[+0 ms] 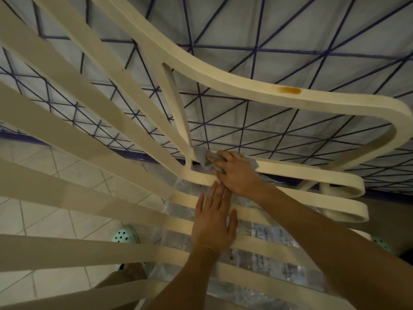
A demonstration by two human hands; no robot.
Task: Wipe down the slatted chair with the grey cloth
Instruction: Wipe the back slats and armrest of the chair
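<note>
Two bare hands are working at the cream, slatted plastic chair [125,101], seen from above. The right hand [237,173] is curling its fingers round the crumpled grey cloth [201,156] and pressing it into the far edge of the seat, where a slim upright strut meets the seat rail. That joint looks like a dust trap, which likely explains the bunched grip. The left hand [213,224] is lying flat with fingers straight and spread on a seat slat just beside the right wrist, gripping nothing. It seems to be steadying the chair against the rubbing. An orange-brown stain [289,90] is sitting on the curved armrest loop [223,79], well apart from the cloth, so that part probably remains to be wiped. Under the seat slats, a clear printed plastic wrapping [274,238] is showing; what it holds cannot be told. A mint-green perforated clog [125,234] is standing on the pale tiled floor [44,211].
</note>
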